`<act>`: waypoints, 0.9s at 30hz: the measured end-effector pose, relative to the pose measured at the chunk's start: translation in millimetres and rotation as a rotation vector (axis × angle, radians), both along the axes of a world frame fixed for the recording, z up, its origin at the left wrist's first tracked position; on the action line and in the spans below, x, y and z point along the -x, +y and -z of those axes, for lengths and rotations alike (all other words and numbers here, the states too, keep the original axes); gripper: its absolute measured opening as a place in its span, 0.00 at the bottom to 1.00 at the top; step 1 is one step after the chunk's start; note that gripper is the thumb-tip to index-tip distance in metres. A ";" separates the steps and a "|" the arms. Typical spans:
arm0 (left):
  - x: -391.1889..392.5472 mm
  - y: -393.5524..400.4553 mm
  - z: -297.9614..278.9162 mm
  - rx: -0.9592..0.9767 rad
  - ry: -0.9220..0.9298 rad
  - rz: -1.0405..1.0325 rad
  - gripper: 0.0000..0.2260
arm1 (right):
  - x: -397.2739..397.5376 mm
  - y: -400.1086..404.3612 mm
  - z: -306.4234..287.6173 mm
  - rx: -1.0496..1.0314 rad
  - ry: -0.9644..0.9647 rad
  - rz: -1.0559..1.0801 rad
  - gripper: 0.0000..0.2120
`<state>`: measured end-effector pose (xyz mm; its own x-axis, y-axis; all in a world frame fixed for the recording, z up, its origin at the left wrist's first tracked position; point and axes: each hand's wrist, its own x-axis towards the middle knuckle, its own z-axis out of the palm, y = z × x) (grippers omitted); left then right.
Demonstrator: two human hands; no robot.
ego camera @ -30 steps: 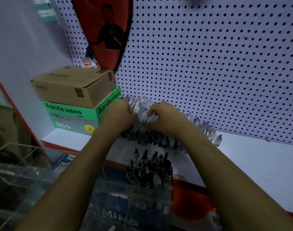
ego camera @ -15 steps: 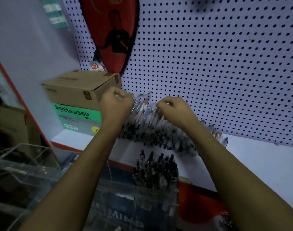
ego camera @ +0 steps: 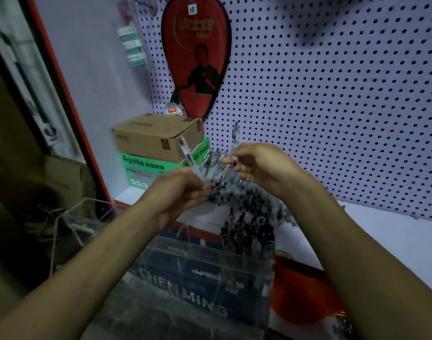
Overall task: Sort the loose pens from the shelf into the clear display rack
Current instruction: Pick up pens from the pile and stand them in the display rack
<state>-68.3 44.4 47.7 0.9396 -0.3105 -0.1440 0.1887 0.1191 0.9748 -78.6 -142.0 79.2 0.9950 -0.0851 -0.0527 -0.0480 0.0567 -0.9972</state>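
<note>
- Behind everything I see a white pegboard wall (ego camera: pixel 332 94), with a red paddle-shaped case (ego camera: pixel 196 57) hanging on it at upper left.
- A white shelf (ego camera: pixel 381 236) runs below the pegboard, with a red front edge.
- On the shelf's left end sits a brown cardboard box (ego camera: pixel 156 136), stacked on a green and white box (ego camera: pixel 146 168) printed "Agnite".
- In front of the shelf, nearest me, stands the clear display rack (ego camera: pixel 185 278), divided into compartments; lettering shows through its front wall.
- The rack's back right compartment holds a bunch of dark-capped pens (ego camera: pixel 246 234) standing upright.
- A heap of loose pens (ego camera: pixel 249 192) lies on the shelf against the pegboard, just behind the rack and under my hands.
- My left hand (ego camera: pixel 178 192) is raised above the heap, fingers curled around a clear-barrelled pen (ego camera: pixel 190 158) that slants up and to the left.
- My right hand (ego camera: pixel 256 165) is level with it and close by, pinching a second clear pen (ego camera: pixel 235 141) that points almost straight up.
- The picture is blurred around the fingers, so the left hand may be holding more than one pen; I cannot tell.
</note>
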 end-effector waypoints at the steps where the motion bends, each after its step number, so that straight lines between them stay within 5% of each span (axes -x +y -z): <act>1: 7.4 5.9 3.9 -0.035 -0.002 -0.014 0.06 | 2.6 2.9 2.3 -0.005 0.014 -0.025 0.03; 6: 41.6 26.3 26.4 -0.369 -0.182 -0.104 0.03 | 14.1 13.2 12.1 0.151 0.025 -0.109 0.08; 10: 51.7 30.7 37.7 -0.614 -0.442 -0.115 0.13 | 29.8 24.4 10.0 0.263 -0.010 -0.158 0.06; 15: 49.8 32.8 44.4 -0.589 -0.528 -0.160 0.04 | 42.6 35.4 8.1 0.492 -0.084 -0.208 0.16; 20: 48.2 28.6 48.6 -0.631 -0.610 -0.123 0.07 | 44.6 36.1 12.7 0.793 -0.206 -0.225 0.07; 23: 49.8 27.8 50.8 -0.847 -0.734 -0.070 0.07 | 43.9 35.5 16.4 0.891 -0.233 -0.251 0.08; 27: 47.8 33.6 51.1 -0.816 -0.767 -0.033 0.03 | 41.1 34.4 20.4 0.936 -0.281 -0.244 0.08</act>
<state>-116.1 77.9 -3.4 0.8733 -0.3607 0.3275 -0.4867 -0.6150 0.6204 -119.7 -107.5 58.8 0.9568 0.2355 0.1704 0.2901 -0.7350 -0.6128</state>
